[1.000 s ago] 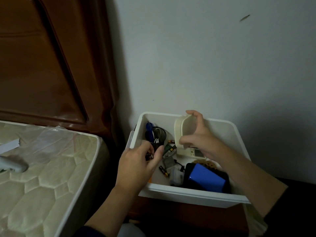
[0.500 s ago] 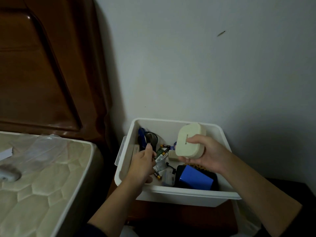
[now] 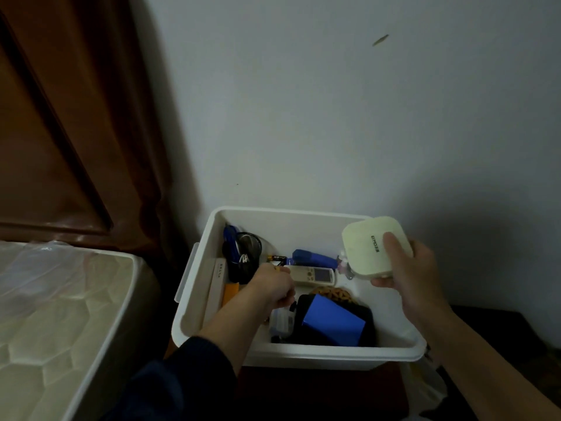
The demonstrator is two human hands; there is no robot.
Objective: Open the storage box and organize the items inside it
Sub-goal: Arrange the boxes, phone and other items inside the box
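Observation:
The white storage box stands open against the wall, with no lid on it. My right hand grips a cream rounded case above the box's right rim, thumb on its top face. My left hand is down inside the box with its fingers curled around small items that I cannot make out. Inside lie a white remote, a blue stapler, batteries, black coiled cables, a blue card on a black pouch and a clear small container.
A mattress with a plastic sheet lies to the left, close to the box. A brown wooden headboard rises behind it. The box sits on a dark wooden surface, with the grey wall right behind.
My right hand has lifted the cream case up and to the right, out over the box's rim. My left hand has reached deeper toward the middle of the box.

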